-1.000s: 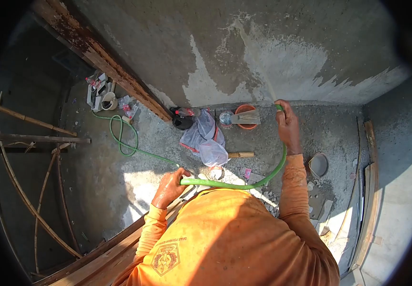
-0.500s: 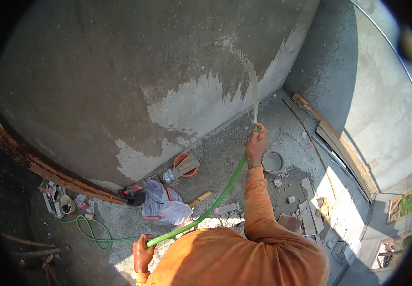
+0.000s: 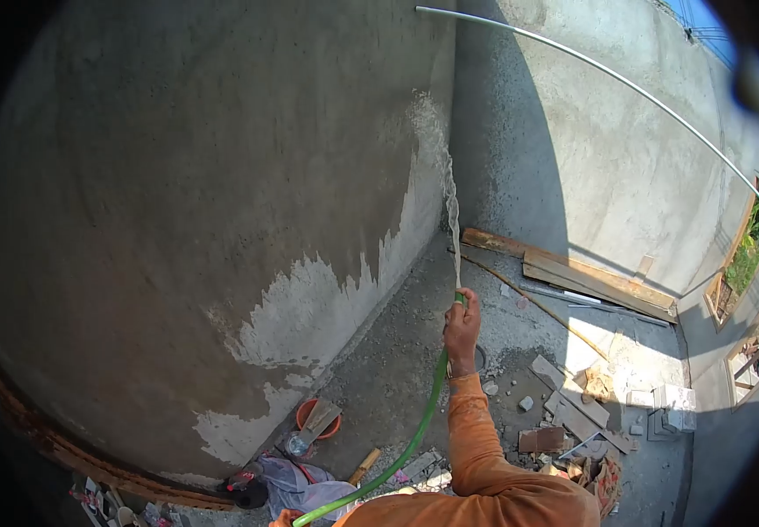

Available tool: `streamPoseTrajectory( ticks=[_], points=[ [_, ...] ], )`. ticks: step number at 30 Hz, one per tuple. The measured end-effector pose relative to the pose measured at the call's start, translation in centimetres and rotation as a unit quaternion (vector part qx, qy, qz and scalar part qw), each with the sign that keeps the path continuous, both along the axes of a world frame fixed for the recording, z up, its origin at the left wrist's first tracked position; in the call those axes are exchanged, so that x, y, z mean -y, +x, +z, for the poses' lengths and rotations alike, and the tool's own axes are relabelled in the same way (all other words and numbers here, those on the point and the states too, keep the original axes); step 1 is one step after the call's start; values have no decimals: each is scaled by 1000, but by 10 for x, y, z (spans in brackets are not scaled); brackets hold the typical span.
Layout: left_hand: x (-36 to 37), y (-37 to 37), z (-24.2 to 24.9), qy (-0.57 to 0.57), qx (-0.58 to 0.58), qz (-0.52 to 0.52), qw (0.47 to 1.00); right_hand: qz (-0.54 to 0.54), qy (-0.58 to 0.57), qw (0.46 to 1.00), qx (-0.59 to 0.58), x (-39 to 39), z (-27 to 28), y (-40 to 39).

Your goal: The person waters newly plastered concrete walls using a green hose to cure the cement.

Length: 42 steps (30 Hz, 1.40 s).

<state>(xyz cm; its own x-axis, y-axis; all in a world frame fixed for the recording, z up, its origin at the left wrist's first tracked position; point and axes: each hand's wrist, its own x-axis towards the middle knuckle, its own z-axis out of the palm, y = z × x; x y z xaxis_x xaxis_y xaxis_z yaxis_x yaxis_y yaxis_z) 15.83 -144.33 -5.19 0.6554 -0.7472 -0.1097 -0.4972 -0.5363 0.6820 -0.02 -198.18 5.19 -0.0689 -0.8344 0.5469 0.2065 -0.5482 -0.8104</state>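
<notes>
My right hand is closed around the green hose near its open end, arm stretched forward. A stream of water shoots from the hose end and splashes on the grey plastered wall close to the corner. Much of that wall is dark and wet, with a paler dry patch low down. The hose curves back to the bottom edge, where my left hand shows only in part, closed on it.
An orange bucket with a board in it stands by the wall, near plastic sacks. Long planks lie along the right wall. Broken tiles and rubble litter the floor. A thin pipe crosses the upper right.
My view has turned right and up, showing more of the right wall. The water now hits the wall nearer the corner. My left hand has slipped mostly below the frame edge.
</notes>
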Motion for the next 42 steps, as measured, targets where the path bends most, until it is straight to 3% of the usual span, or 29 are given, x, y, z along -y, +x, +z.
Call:
streamPoseTrajectory(
  ticks=[2,3,4,7,15,16,19,20,22,25,29,32,36,40,42],
  points=[
    [5,0,-2,-5,-14,-8,1000,18,9,1000,13,-4,7,-8],
    [8,3,1,77,-39,-14,996,14,8,1000,17,-12,16,-10],
    [9,0,6,30,-25,-20,999,15,25,999,23,-20,24,-12],
    [15,-3,19,81,-49,-14,995,1,37,999,27,-32,40,-15],
    [21,0,11,-67,10,-45,997,-25,14,999,16,-19,37,-6],
    [14,16,-15,13,-72,-51,996,-35,30,999,3,-22,37,-2],
    [21,6,3,66,-32,-25,997,-41,24,998,-37,-31,33,11],
    [4,18,-29,62,-21,-33,997,-42,40,997,-53,-39,34,14],
    [11,5,4,73,-87,-57,992,-41,49,997,-50,-60,41,23],
    [-31,36,-42,82,-93,-61,990,-32,35,998,-31,-72,27,37],
    [-38,55,-25,120,-58,-156,979,-32,57,997,-37,-95,7,37],
    [-39,65,-26,149,-70,-142,976,-38,54,997,-44,-115,-3,37],
    [-19,52,-10,96,-7,-192,977,-73,20,994,-81,-130,0,23],
    [-1,38,1,138,-63,-196,969,-105,8,985,-140,-117,28,-17],
    [4,28,-4,75,-40,-211,974,-122,4,979,-164,-101,49,-34]
  ],
)
